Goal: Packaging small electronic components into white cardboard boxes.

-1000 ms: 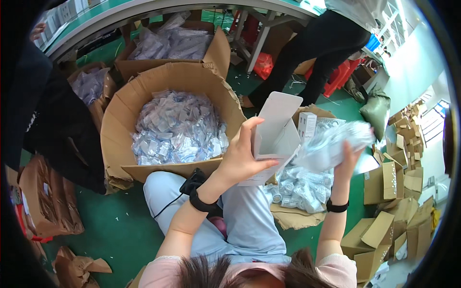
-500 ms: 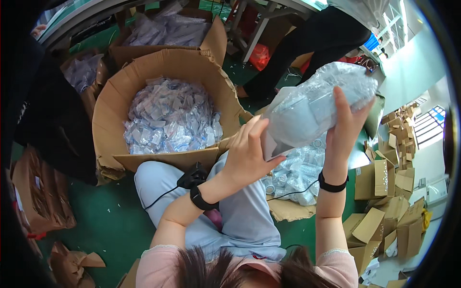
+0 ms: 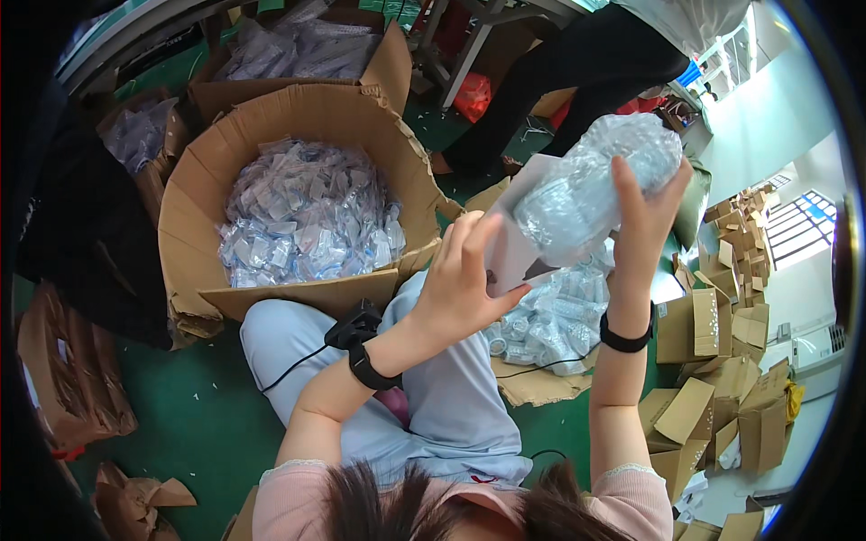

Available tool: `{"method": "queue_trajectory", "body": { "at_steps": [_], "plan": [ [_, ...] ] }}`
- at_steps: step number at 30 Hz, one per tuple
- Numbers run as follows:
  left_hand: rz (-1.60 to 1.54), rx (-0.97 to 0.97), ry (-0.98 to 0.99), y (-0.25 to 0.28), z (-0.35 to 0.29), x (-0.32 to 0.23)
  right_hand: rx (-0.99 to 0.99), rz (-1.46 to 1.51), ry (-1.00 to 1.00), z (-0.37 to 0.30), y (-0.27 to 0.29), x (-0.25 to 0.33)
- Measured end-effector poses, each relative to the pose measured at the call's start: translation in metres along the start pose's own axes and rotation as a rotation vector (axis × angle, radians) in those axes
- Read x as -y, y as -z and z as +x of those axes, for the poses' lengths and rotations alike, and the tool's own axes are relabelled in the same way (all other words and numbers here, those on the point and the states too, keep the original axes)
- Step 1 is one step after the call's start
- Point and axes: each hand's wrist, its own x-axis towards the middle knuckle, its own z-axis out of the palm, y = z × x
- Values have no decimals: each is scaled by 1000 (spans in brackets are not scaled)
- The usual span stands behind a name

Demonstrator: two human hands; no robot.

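My left hand (image 3: 458, 284) is closed round the lower end of a small white box (image 3: 516, 239), which is tilted up to the right. A bundle in clear bubble wrap (image 3: 582, 194) lies against the box's open side. How deep it sits in the box I cannot tell. My right hand (image 3: 649, 216) grips the bundle's far end, with fingers and thumb spread round it. Below both hands lies a pile of clear-wrapped cylindrical pieces (image 3: 555, 329), partly hidden by my wrists.
In front of my knees stands a large open carton (image 3: 194, 203) with many small bagged pieces (image 3: 311, 216). Another carton of plastic bags (image 3: 302, 54) stands behind it. Several opened cartons (image 3: 695, 329) crowd the right. A person in dark trousers (image 3: 564, 77) stands ahead.
The box has turned, so more of its white side shows. Both hands have shifted slightly left, still holding the box and the bundle. The view has moved a little too.
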Motion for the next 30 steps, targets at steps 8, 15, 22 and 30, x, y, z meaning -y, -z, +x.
{"method": "queue_trajectory", "body": {
  "at_steps": [8,15,22,30],
  "plan": [
    [-186,226,50,25,17,-12,9,627,-483,-9,-4,-38],
    [-145,128,-46,26,24,4,67,721,-641,-22,-7,-51],
    [-140,140,-178,16,16,19,-69,898,-605,-31,0,-75],
    [-121,3,-167,-13,4,10,-333,182,53,-35,-7,-20]
  ]
}}
